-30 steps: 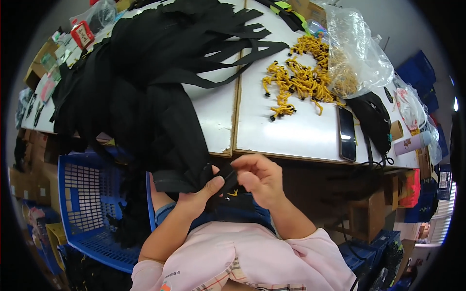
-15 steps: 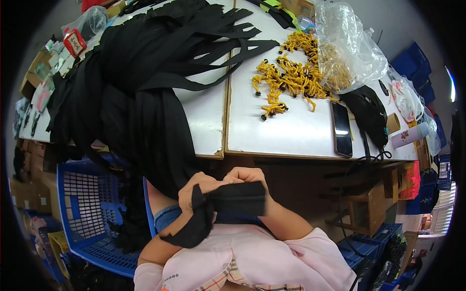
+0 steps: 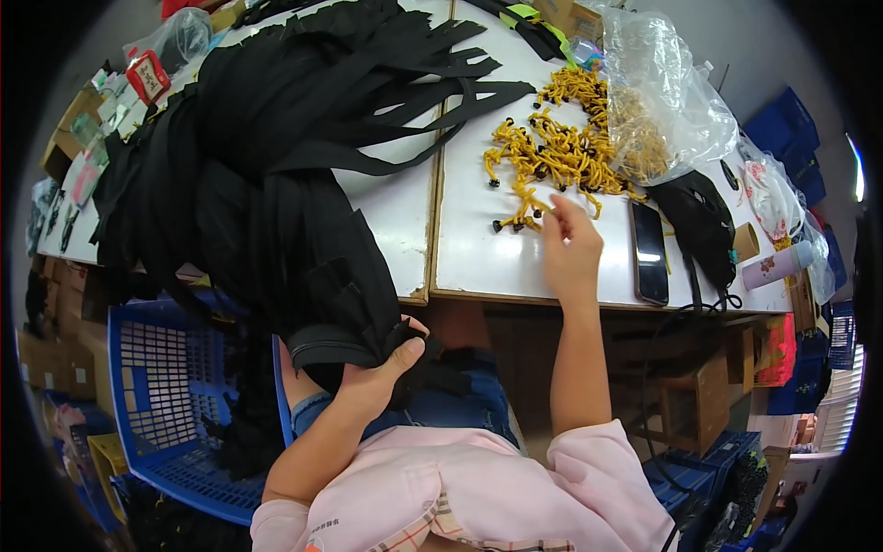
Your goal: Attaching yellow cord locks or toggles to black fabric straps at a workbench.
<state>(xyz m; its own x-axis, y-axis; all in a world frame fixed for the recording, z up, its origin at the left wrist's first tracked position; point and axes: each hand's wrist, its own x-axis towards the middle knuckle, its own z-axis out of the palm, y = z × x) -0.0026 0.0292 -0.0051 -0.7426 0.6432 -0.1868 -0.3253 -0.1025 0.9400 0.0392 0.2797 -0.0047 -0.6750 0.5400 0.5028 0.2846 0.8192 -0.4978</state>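
The left hand [image 3: 375, 377], near 7 o'clock of the middle, is closed tight on the end of the black straps [image 3: 345, 276], thumb pressed along the top; the right hand [image 3: 572, 241], between 2 and 3 o'clock, has its fingers curled and their tips close together at the near edge of the yellow cords [image 3: 570, 147]; whether it pinches one, I cannot tell.

The straps look flat, wide and matt, folded over one another at the held end; they run up toward 11 o'clock into a large tangled pile [image 3: 258, 129] and drape over the edge of the white table [image 3: 497, 271]; the cords lie toward 1 o'clock, short and knotted, with black ends.

A clear plastic bag [image 3: 676, 101] at 2 o'clock covers some cords; a phone [image 3: 649, 253] lies at 3 o'clock, beside a black bag [image 3: 694, 221]; a blue basket [image 3: 193, 483] stands at 8 o'clock, black straps hanging into it.
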